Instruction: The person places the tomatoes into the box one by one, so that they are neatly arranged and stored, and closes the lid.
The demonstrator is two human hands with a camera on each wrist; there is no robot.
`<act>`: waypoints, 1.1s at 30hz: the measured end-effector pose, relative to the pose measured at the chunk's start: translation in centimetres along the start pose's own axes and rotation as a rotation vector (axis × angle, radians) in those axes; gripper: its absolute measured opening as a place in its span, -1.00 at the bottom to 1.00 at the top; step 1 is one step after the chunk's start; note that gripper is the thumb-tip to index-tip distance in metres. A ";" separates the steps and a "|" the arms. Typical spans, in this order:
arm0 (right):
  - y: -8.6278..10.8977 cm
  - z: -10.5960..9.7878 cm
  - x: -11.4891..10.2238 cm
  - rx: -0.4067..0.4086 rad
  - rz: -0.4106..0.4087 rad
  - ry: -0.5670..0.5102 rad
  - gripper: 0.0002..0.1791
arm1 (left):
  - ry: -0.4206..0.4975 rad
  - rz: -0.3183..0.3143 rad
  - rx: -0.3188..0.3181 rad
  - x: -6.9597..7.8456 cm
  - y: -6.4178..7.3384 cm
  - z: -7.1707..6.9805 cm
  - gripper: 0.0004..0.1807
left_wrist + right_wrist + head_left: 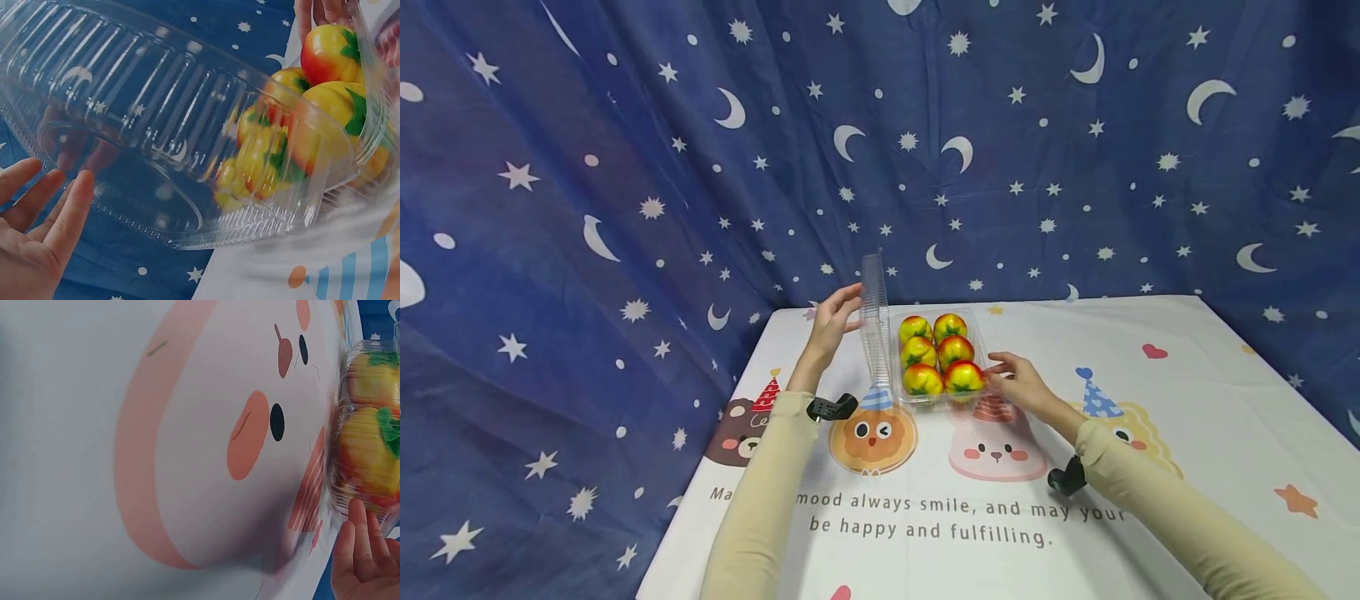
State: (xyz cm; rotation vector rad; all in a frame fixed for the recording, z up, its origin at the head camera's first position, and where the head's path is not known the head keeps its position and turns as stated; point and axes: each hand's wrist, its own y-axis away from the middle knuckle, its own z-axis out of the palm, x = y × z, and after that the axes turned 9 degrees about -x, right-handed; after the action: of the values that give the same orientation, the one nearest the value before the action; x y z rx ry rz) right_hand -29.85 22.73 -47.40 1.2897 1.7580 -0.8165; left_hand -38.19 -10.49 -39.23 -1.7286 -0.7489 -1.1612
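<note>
A clear plastic clamshell box (897,367) sits on the table, its ribbed lid (875,325) raised nearly upright on the left. Inside the base lie several yellow-and-red fruits (957,350) with green leafy tops, in two columns. My left hand (832,321) is at the lid's outer side, fingers extended; in the left wrist view its fingertips (81,187) lie at the lid's edge. On the other side, my right hand (1018,385) has its fingers against the box's right wall near the front corner. In the right wrist view those fingers (357,531) look fairly straight.
A white tablecloth (925,575) with cartoon animals and lettering covers the table. Behind and to the left hangs a dark blue curtain (880,125) with moons and stars. Black wrist straps (833,407) are worn over the pale sleeves.
</note>
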 end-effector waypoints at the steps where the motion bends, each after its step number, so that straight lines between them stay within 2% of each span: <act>1: 0.0 0.0 0.0 -0.002 -0.002 0.001 -0.46 | 0.000 -0.001 -0.002 0.0 -0.1 0.1 -0.46; 8: 0.0 0.0 0.2 0.014 0.023 0.029 -0.45 | 0.011 -0.013 -0.012 0.1 -0.3 0.4 -0.50; 15: 0.1 0.0 0.1 0.032 0.064 0.044 -0.46 | 0.043 0.001 -0.058 0.1 -0.2 0.7 -0.50; 23: 0.2 0.0 0.1 0.046 0.035 0.048 -0.50 | 0.020 -0.019 -0.066 -0.2 -0.3 1.2 -0.53; 33: 0.4 -0.2 0.1 0.061 0.074 0.073 -0.54 | -0.012 -0.009 -0.088 -0.5 -0.7 2.1 -0.52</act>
State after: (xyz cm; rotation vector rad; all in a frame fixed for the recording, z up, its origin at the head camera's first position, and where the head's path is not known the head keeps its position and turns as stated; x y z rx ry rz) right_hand -29.54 23.06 -47.45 1.4323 1.7429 -0.7954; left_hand -38.14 -8.31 -39.75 -1.8073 -0.7224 -1.2066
